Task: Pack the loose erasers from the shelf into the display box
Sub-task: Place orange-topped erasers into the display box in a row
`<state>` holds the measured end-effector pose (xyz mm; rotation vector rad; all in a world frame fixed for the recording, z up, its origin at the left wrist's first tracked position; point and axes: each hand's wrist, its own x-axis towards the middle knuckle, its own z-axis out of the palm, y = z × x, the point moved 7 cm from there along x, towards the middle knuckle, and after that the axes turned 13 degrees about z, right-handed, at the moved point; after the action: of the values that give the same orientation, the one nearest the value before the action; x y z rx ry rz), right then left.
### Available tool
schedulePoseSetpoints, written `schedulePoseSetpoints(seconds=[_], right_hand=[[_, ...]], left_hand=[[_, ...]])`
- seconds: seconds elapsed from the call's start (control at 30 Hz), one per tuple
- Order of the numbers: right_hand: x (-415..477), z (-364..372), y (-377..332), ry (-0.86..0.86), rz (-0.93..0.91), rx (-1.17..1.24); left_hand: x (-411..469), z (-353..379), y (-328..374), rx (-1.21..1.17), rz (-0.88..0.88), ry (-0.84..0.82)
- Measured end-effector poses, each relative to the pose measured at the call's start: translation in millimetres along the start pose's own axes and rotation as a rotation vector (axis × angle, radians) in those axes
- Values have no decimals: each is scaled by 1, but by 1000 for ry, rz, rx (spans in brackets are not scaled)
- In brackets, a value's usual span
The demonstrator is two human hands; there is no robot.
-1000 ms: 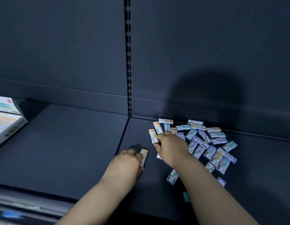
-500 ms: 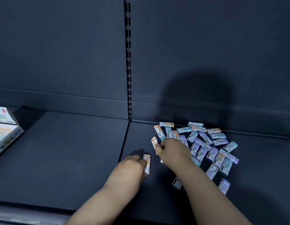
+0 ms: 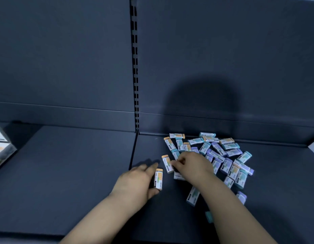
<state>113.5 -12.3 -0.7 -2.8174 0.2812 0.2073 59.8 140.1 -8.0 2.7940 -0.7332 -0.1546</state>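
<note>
A heap of several small sleeved erasers (image 3: 221, 154) in orange, teal and purple lies on the right half of the dark shelf (image 3: 64, 173). My left hand (image 3: 137, 182) holds one orange-tipped eraser (image 3: 158, 178) between thumb and fingers, just left of the heap. My right hand (image 3: 191, 164) reaches into the heap's left edge and pinches another orange-tipped eraser (image 3: 167, 163). The display box (image 3: 1, 147) shows only partly at the far left edge of the shelf.
A slotted upright (image 3: 135, 67) divides the dark back panel. A seam runs down the shelf between its two halves. Stray erasers (image 3: 193, 196) lie near the front right, beside my right forearm.
My view has shifted right, so the display box has slid further out of frame. My right hand has drawn an orange-tipped eraser out of the heap towards the left hand.
</note>
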Motion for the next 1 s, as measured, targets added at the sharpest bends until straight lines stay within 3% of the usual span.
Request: schedulePoseSetpoints(seconds=[0.07,0.3,0.57,0.7,0.83,1.0], right_hand=[[4,-1,-1,-57,-65,55],[18,12,-11,-309,-177,-150],[19,10,-27,-253,-236,-235],[10,-6,-24,-106,-256,-46],[-14,-14,-16,-146,-288,140],[-36,-11,-8,-179,-290,291]], left_hand=[[3,0,-5,-13,-12,-39],[13,9,-13,-103,-6,-125],[13,14,-19,-254,-13,-23],[5,11,-29,-488,14,127],[0,1,-35,-673,51,233],[-2,-3,-32,-833,101,236]])
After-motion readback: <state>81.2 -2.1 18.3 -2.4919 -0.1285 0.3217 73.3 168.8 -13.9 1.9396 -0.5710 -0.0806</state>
